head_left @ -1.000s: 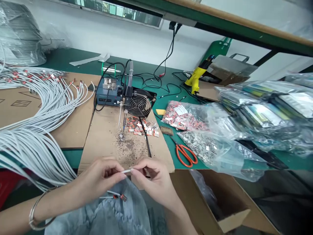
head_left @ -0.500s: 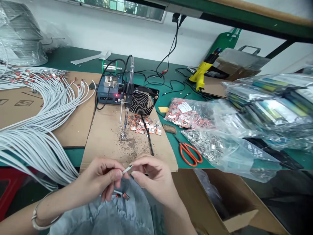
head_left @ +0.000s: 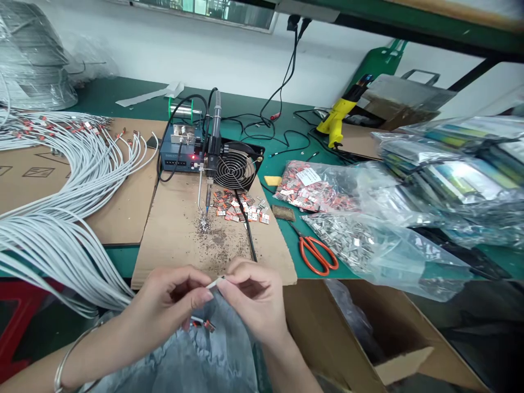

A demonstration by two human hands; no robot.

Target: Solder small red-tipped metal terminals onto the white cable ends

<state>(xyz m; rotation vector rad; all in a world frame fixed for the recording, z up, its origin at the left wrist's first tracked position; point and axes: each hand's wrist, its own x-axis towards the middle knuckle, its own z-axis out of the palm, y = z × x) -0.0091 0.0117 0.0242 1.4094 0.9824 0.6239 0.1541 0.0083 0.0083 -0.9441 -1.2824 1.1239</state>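
Between my two hands, above my lap, is a thin white cable (head_left: 213, 284). My left hand (head_left: 174, 305) pinches it from the left with thumb and forefinger. At the cable's end, my right hand (head_left: 256, 297) closes its thumb and fingertips, mostly hiding the tip. Just below my left hand, cable ends with small orange connectors (head_left: 208, 325) show against my grey-blue clothing. Ahead stands a soldering station (head_left: 176, 155), its soldering iron (head_left: 213, 136) pointing down over the cardboard. Loose orange-and-metal connectors (head_left: 237, 207) lie beside the iron's tip.
A large bundle of white cables (head_left: 82, 202) spreads over the left side. A small fan (head_left: 235, 169) stands behind the connectors. To the right are orange-handled scissors (head_left: 317, 255), bags of connectors (head_left: 311, 188) and of metal parts (head_left: 347, 240). An open cardboard box (head_left: 368, 327) sits below the table edge.
My right thumb and fingers have come together on the cable's end, where a dark tip showed before. My left fingers have straightened a little along the cable. The view has shifted slightly.
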